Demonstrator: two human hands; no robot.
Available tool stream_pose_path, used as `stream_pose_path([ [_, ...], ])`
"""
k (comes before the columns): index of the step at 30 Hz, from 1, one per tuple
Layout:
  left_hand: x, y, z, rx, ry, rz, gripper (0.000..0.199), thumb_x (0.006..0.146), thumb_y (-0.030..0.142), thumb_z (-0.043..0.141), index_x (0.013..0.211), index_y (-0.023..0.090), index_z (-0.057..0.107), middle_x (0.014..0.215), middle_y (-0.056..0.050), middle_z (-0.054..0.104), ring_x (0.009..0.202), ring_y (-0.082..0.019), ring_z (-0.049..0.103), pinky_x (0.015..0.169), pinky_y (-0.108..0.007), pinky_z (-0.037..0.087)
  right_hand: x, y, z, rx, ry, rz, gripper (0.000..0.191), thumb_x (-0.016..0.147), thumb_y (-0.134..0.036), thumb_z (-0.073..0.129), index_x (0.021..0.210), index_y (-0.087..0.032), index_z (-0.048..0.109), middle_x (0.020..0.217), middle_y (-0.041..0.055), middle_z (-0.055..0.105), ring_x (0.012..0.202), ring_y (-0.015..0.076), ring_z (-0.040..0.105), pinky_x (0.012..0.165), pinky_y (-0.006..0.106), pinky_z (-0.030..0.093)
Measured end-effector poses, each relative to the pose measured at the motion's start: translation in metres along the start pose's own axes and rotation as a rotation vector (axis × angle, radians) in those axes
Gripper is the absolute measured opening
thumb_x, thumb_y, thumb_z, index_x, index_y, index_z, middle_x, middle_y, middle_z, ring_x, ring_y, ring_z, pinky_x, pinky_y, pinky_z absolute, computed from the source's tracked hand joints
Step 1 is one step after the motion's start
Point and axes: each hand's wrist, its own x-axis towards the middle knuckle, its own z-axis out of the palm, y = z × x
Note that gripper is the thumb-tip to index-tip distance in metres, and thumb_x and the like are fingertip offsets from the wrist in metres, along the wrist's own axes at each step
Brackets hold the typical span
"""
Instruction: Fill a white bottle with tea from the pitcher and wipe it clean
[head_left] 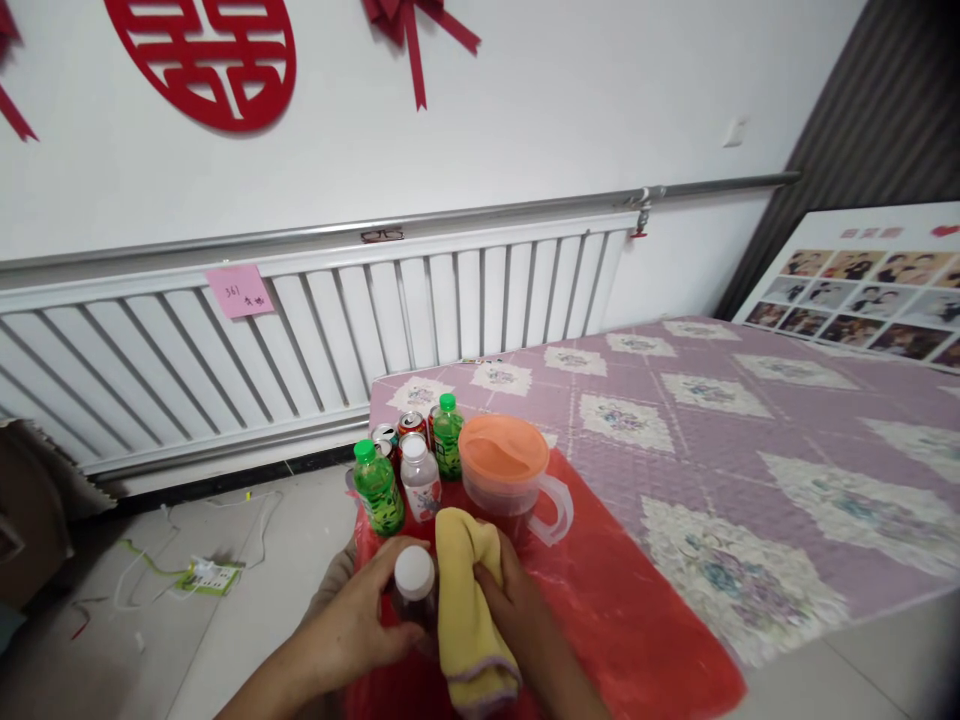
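My left hand (360, 615) is wrapped round a clear bottle with a white cap (415, 575), which stands at the near side of the red plastic sheet (637, 620). A folded yellow cloth (469, 610) with a purple edge is gripped in my right hand (517, 590), right beside that bottle. Just beyond the cloth sits a clear pitcher with an orange lid (504, 460), its handle pointing right. Farther left are a green-capped bottle (379, 490), a second white-capped bottle (421, 480), and another green bottle (448, 440). Several drink cans (412, 424) cluster behind them.
A purple quilted cover with flower patches (630, 420) spreads right and behind. Along the wall runs a white radiator (337, 335) with a pink note (238, 291). A power strip (210, 577) and cables lie on the floor at left. A photo board (862, 290) leans at far right.
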Motion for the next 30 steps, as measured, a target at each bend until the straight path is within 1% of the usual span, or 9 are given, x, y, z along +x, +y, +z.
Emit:
stream_pose_path([
  [5,-0.001,-0.015,0.002,0.019,0.016,-0.007,0.078,0.063,0.003,0.064,0.135,0.025,0.045,0.139,-0.006,0.053,0.130,-0.026,0.048,0.113,-0.040,0.034,-0.004,0.007,-0.004,-0.196,-0.024,-0.054,0.044,0.085,-0.024,0.045,0.128,-0.018,0.052,0.130,0.0130,0.063,0.121,0.0246,0.059,0.106,0.041,0.042],
  [9,0.000,-0.021,0.002,-0.002,0.036,-0.009,0.085,0.063,0.004,0.064,0.140,0.025,0.039,0.144,-0.006,0.050,0.134,-0.027,0.046,0.117,-0.042,0.031,-0.010,0.008,-0.006,-0.213,0.006,-0.048,0.048,0.084,-0.024,0.046,0.131,-0.015,0.049,0.135,0.0161,0.059,0.126,0.0253,0.055,0.111,0.043,0.038],
  [11,0.001,-0.021,0.003,0.000,0.061,-0.018,0.084,0.063,0.005,0.064,0.140,0.025,0.038,0.142,-0.007,0.052,0.132,-0.027,0.047,0.114,-0.043,0.034,-0.014,0.005,-0.006,-0.133,0.031,-0.016,0.051,0.083,-0.027,0.049,0.133,-0.018,0.047,0.137,0.0140,0.058,0.127,0.0257,0.055,0.111,0.044,0.039],
  [15,0.001,-0.010,0.004,0.021,0.064,-0.008,0.069,0.065,0.005,0.062,0.130,0.022,0.046,0.127,-0.006,0.062,0.117,-0.026,0.057,0.105,-0.040,0.044,-0.023,-0.009,-0.003,0.231,0.002,0.037,0.063,0.079,-0.039,0.058,0.139,-0.026,0.040,0.138,0.0103,0.060,0.115,0.0279,0.064,0.092,0.043,0.055],
  [17,0.001,-0.005,0.005,-0.001,0.052,0.014,0.064,0.068,0.008,0.063,0.128,0.020,0.047,0.125,-0.007,0.063,0.111,-0.024,0.060,0.100,-0.038,0.047,-0.026,-0.015,0.002,0.322,-0.022,0.021,0.072,0.075,-0.039,0.064,0.140,-0.026,0.037,0.138,0.0108,0.060,0.115,0.0288,0.065,0.089,0.043,0.057],
  [21,0.002,-0.005,0.003,0.004,0.075,0.023,0.065,0.066,0.006,0.063,0.128,0.019,0.048,0.125,-0.007,0.064,0.113,-0.025,0.059,0.100,-0.037,0.047,-0.021,-0.011,0.005,0.176,-0.011,0.003,0.070,0.070,-0.028,0.064,0.136,-0.021,0.043,0.138,0.0124,0.059,0.121,0.0284,0.060,0.102,0.045,0.048],
  [26,0.001,-0.014,-0.001,0.006,0.072,0.007,0.067,0.064,0.004,0.059,0.128,0.022,0.050,0.127,-0.006,0.063,0.118,-0.025,0.057,0.105,-0.040,0.044,-0.013,0.005,-0.004,-0.110,0.000,-0.002,0.066,0.065,-0.014,0.058,0.130,-0.018,0.049,0.133,0.0127,0.062,0.123,0.0276,0.058,0.109,0.046,0.040],
  [28,0.000,-0.016,0.002,0.013,0.100,-0.007,0.070,0.065,0.007,0.062,0.132,0.023,0.047,0.132,-0.007,0.060,0.124,-0.027,0.054,0.109,-0.042,0.039,-0.014,0.003,-0.008,-0.144,0.024,0.002,0.064,0.065,-0.014,0.059,0.128,-0.019,0.051,0.133,0.0120,0.062,0.123,0.0278,0.058,0.109,0.045,0.040],
  [30,0.000,-0.019,0.007,0.013,0.156,-0.029,0.076,0.067,0.011,0.066,0.138,0.023,0.041,0.138,-0.009,0.056,0.128,-0.029,0.050,0.112,-0.045,0.037,-0.016,-0.002,-0.012,-0.109,0.051,0.031,0.062,0.069,-0.018,0.060,0.129,-0.022,0.050,0.130,0.0102,0.064,0.118,0.0280,0.061,0.105,0.045,0.045],
])
